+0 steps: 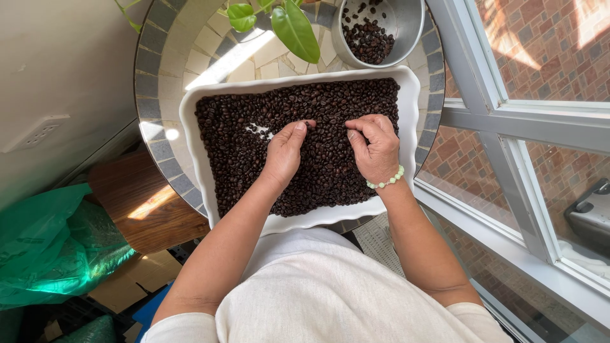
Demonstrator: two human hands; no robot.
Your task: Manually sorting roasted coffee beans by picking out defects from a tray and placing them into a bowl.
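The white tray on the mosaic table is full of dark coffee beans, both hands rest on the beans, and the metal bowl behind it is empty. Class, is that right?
Not quite. The head view shows the metal bowl holds some dark beans. The rest stands: the white tray is full of beans, with the left hand and right hand on them.

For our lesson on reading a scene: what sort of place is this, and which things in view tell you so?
Probably a corner of a home by a window. A small round tiled table holds a white tray of coffee beans and a houseplant; a wall socket shows at the side.
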